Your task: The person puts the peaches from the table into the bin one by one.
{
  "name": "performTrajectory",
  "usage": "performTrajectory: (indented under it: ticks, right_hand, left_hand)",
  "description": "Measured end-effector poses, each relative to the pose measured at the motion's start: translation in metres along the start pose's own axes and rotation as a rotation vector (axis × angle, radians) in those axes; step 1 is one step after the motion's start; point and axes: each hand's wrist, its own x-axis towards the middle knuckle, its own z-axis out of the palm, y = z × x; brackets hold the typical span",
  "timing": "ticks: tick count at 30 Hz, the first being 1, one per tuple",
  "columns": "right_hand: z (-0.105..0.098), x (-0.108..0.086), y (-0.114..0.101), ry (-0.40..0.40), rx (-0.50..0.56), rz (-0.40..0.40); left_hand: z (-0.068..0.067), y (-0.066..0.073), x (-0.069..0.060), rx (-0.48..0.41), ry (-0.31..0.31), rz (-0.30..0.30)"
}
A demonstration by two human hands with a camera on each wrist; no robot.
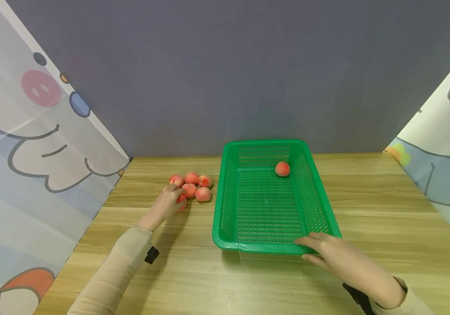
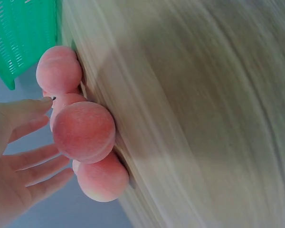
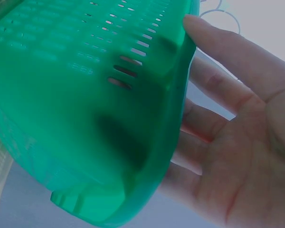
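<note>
My left hand [image 1: 165,204] reaches over the near left of a cluster of several pinkish-red peaches on the table. Its fingers are loosely spread beside the nearest peach [image 2: 84,132], partly hidden by the hand in the head view. In the left wrist view, thumb and fingers stand apart around that peach, not closed on it. To the right lies a green perforated plastic basket [image 1: 266,248]. One peach [image 1: 282,169] rests inside, near its far right corner. My right hand [image 1: 333,254] grips the basket's near right corner, thumb and fingers on either side of the rim [image 3: 180,109].
The other peaches [image 1: 203,194] sit close together left of the basket. A grey panel [image 1: 209,78] rises behind the wooden table [image 1: 193,271]. Cartoon-printed curtains [image 1: 40,153] border the left and right sides.
</note>
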Motion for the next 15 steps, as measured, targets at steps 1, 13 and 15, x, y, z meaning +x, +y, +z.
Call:
performTrajectory:
  ticks: [1,13,15]
  right_hand:
    - [0.0001,-0.0001,0.0,0.001,-0.001,0.001]
    - [0.0,-0.0003,-0.0011,-0.003,-0.002,0.012]
    - [-0.0003,0.0,-0.0011,-0.007,0.004,0.012]
  left_hand:
    - [0.0007,-0.0003,-0.0003,-0.003,0.003,0.003]
    - [0.0087,-0.0052,0.0011,-0.097,-0.129,-0.113]
    - [0.0097,-0.0059,0.0005,-0.101,-0.135,-0.118]
